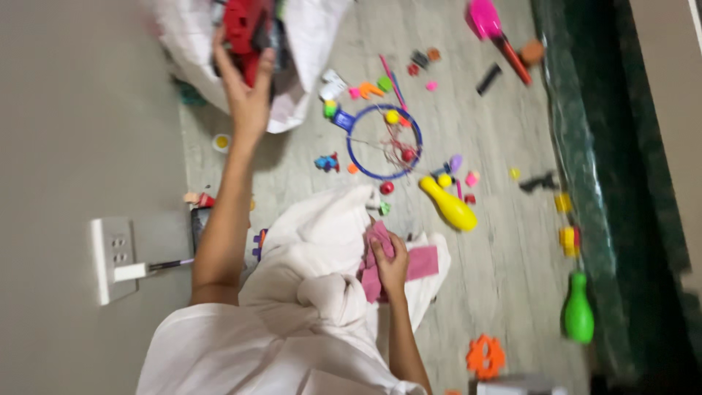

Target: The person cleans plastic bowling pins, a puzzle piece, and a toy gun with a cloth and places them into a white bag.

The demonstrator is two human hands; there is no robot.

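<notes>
A pale tiled floor (512, 263) is strewn with toys. The left hand (247, 88) lifts a red toy (247, 25) over a white bag (307, 29), fingers wrapped around it. The right hand (391, 265) presses curled fingers on a pink cloth (420, 263) beside a yellow bowling pin (450, 206).

White bag (307, 29): top centre on the floor, soft white sack lying open, red toy inside its mouth.
Small white packet (333, 85): on the floor just right of the bag, flat, white, too blurred to tell more.
Signs, screens: none clearly visible.
</notes>
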